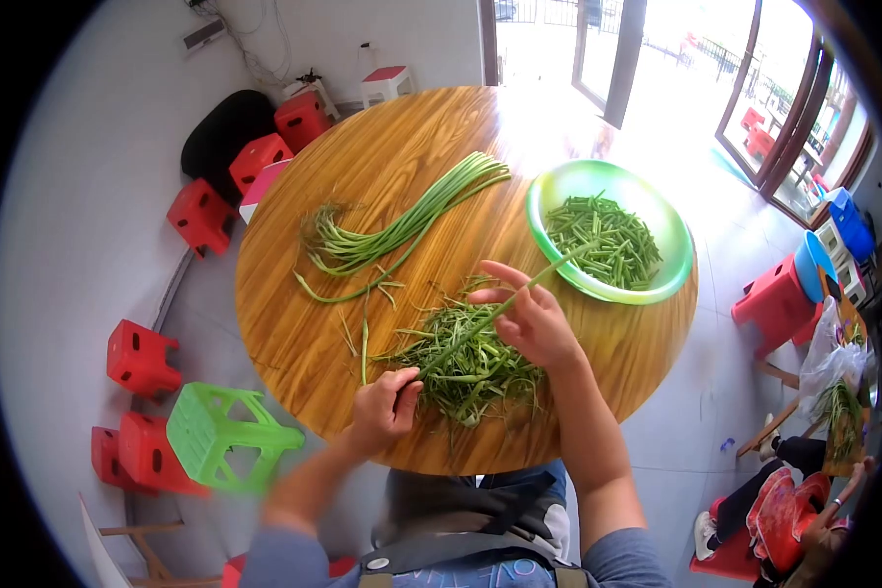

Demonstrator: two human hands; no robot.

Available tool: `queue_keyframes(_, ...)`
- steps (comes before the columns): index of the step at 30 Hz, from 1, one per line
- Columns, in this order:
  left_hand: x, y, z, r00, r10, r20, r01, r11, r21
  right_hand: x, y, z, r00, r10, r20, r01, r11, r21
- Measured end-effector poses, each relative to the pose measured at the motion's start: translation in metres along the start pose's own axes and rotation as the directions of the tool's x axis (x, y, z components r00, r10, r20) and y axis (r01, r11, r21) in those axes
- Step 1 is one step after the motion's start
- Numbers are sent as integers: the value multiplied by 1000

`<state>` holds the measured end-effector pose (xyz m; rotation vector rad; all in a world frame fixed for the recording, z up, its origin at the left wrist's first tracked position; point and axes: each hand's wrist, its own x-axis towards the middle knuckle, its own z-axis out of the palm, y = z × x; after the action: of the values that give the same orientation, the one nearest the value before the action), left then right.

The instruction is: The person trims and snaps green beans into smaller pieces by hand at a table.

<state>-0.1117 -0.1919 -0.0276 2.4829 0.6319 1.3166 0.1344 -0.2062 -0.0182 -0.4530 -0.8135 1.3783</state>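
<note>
A long green garlic scape (467,338) stretches diagonally between my hands, its far end reaching over the bowl's rim. My left hand (384,408) is closed on the lower end. Higher up, my right hand (537,321) pinches the stalk, with two fingers stretched out to the left. Beneath both hands lies a heap of green trimmings (475,387). A bundle of whole scapes (407,227) rests farther back on the left, thin curled tips toward the wall. Short cut pieces (603,235) fill part of a green-and-white bowl (676,250) at the right.
Everything lies on a round wooden table (309,348). Red stools (142,358) and a green stool (201,431) stand on the left. Open glass doors (608,59) are at the back. A seated person (789,514) is at the lower right beside another table with greens.
</note>
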Motion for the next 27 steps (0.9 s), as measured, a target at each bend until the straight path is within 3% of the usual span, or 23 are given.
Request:
queue_keyframes(2, -4, -2, 1, 1000, -3, 8, 3, 1000, -29, 1, -2, -15, 993, -59, -102, 61, 998, 11)
queue_keyframes(3, -10, -8, 1, 999, -21, 27, 23, 999, -39, 2, -5, -14, 967, -110, -232, 126, 990, 56)
queue_keyframes(6, -17, -27, -7, 994, -67, 82, 68, 998, -2, 5, -13, -16, 839, -222, -497, 284, 957, 52)
queue_keyframes(10, -1, -32, -12, 992, -97, 83, 71, 958, 280, 6, -10, -11, 820, -338, -462, 245, 936, -252)
queue_keyframes(11, 3, -37, -8, 990, -135, 45, 119, 958, 260, 4, -7, -19, 841, -369, -395, 202, 893, -403)
queue_keyframes(14, 35, -29, 2, 949, -298, 99, 269, 933, 239, 4, -3, -16, 829, -434, -352, 192, 813, -550)
queue_keyframes(16, 46, -31, 22, 981, -82, 177, 28, 958, 287, 4, 1, -2, 825, -466, -318, 189, 759, -623)
queue_keyframes(18, 57, -30, 56, 990, 11, 143, -42, 975, 218, 4, 10, 0, 839, -500, -214, 258, 713, -652)
queue_keyframes(21, 85, -2, 74, 986, -76, 147, 86, 994, -63, 3, 16, 11, 814, -513, -274, 231, 717, -657)
queue_keyframes(23, 92, 3, 78, 973, -170, 157, 211, 931, -300, 1, 10, 16, 790, -533, -303, 200, 691, -695)
queue_keyframes(27, 90, -5, 75, 963, -214, 164, 257, 915, -312, 1, 9, 4, 870, -452, -199, 201, 692, -694)
